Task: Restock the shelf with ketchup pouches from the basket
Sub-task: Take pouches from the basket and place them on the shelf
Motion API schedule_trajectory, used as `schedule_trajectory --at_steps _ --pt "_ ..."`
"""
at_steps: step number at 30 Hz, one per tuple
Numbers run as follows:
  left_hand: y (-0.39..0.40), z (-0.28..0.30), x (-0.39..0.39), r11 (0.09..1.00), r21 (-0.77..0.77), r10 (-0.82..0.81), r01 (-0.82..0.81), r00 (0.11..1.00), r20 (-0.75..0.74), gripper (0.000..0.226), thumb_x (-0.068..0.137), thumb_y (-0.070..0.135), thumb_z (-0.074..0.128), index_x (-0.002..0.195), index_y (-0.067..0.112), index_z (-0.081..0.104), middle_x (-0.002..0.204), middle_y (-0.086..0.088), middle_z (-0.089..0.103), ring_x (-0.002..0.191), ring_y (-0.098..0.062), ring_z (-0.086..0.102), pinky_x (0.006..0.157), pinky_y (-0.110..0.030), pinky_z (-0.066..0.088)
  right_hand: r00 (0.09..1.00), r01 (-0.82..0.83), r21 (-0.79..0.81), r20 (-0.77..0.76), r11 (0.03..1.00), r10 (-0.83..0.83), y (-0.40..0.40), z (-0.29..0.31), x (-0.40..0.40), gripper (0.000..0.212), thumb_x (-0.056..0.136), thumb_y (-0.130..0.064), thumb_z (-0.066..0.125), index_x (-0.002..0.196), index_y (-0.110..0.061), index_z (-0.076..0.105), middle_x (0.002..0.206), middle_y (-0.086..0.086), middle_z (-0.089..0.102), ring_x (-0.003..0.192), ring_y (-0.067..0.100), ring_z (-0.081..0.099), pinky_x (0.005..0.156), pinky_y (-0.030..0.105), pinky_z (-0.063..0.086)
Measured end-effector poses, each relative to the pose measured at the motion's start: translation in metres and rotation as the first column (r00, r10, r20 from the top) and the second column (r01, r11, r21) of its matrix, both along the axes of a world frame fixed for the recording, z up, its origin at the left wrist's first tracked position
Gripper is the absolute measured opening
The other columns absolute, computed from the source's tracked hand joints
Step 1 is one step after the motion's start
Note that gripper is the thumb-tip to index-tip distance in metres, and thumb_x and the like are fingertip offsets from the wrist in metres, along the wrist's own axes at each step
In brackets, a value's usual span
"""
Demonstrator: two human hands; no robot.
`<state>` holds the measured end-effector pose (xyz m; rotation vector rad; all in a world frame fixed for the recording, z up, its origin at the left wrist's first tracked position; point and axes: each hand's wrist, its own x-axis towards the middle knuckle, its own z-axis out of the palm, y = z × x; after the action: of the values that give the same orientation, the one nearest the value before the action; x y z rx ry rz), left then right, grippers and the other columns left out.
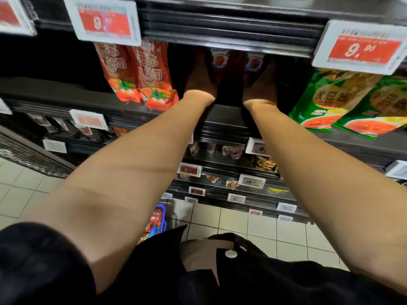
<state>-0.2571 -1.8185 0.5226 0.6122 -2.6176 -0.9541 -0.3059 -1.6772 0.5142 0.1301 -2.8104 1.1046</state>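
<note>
Both my arms reach deep into the dark ketchup shelf point(222, 119). My left hand point(199, 78) and my right hand point(262, 81) lie in shadow, each against a dark red ketchup pouch whose tomato label shows at its top: the left pouch point(219, 59) and the right pouch point(254, 61). The shadow hides my fingers, so whether they grip is unclear. Two bright red ketchup pouches point(136, 73) stand upright on the same shelf to the left. On the floor below, a blue basket point(161, 213) holds more red pouches point(152, 226), mostly hidden by my left arm.
Green sauce pouches point(343, 102) stand to the right on the same shelf. Price tags point(105, 20) hang from the shelf above, close over my hands. Lower shelves with small packets point(231, 150) run below. The floor point(253, 225) is pale tile.
</note>
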Motion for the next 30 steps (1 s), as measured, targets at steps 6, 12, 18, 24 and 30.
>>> schedule_trajectory --at_steps 6,12,18,24,30 --pt "0.0 -0.002 0.009 1.0 -0.002 0.01 -0.01 0.999 -0.052 0.075 0.094 0.035 0.067 0.155 0.011 0.03 0.151 -0.013 0.049 0.137 -0.031 0.047 0.112 -0.03 0.032 0.998 0.001 0.037 0.062 0.999 -0.003 0.004 0.001 0.003 0.077 0.1 -0.038 0.051 0.158 -0.008 0.011 0.155 0.017 0.038 0.141 0.035 0.039 0.115 0.04 0.032" --pt "0.007 0.002 0.03 0.989 -0.13 0.069 -0.067 0.998 0.009 0.06 0.096 0.024 0.06 0.15 0.012 0.039 0.138 -0.012 0.059 0.125 -0.03 0.057 0.104 -0.029 0.041 0.993 0.015 0.109 0.111 0.994 -0.027 0.012 0.006 0.016 0.083 0.1 -0.041 0.051 0.157 0.0 0.006 0.159 0.019 0.031 0.144 0.034 0.034 0.115 0.034 0.028" --pt "0.029 0.004 0.079 0.998 -0.039 0.056 -0.055 0.998 0.039 0.045 0.094 0.017 0.061 0.135 0.004 0.05 0.102 -0.011 0.059 0.089 -0.026 0.06 0.082 -0.032 0.048 0.998 0.019 0.13 0.062 0.991 -0.027 0.016 0.004 0.056 0.075 0.096 -0.033 0.055 0.153 0.003 0.022 0.152 0.022 0.039 0.138 0.034 0.04 0.113 0.03 0.027" --pt "-0.016 -0.006 0.172 0.955 -0.004 -0.29 0.297 0.929 -0.228 0.031 0.086 0.001 0.065 0.116 0.006 0.064 0.116 -0.007 0.06 0.109 -0.016 0.057 0.099 -0.022 0.046 0.993 -0.024 -0.141 -0.115 0.99 0.008 0.041 0.001 0.099 0.032 0.082 -0.025 0.058 0.111 -0.012 0.063 0.104 0.014 0.066 0.097 0.029 0.063 0.086 0.032 0.049" --pt "-0.135 -0.065 0.295 0.99 0.143 -0.019 0.007 0.997 0.081 0.021 0.085 0.007 0.069 0.105 0.012 0.067 0.102 -0.004 0.066 0.095 -0.019 0.062 0.085 -0.026 0.047 0.982 -0.148 -0.339 -0.165 0.929 0.096 0.045 -0.007 0.175 0.029 0.081 -0.015 0.057 0.095 -0.04 0.055 0.086 -0.012 0.06 0.071 0.002 0.056 0.07 0.016 0.047"
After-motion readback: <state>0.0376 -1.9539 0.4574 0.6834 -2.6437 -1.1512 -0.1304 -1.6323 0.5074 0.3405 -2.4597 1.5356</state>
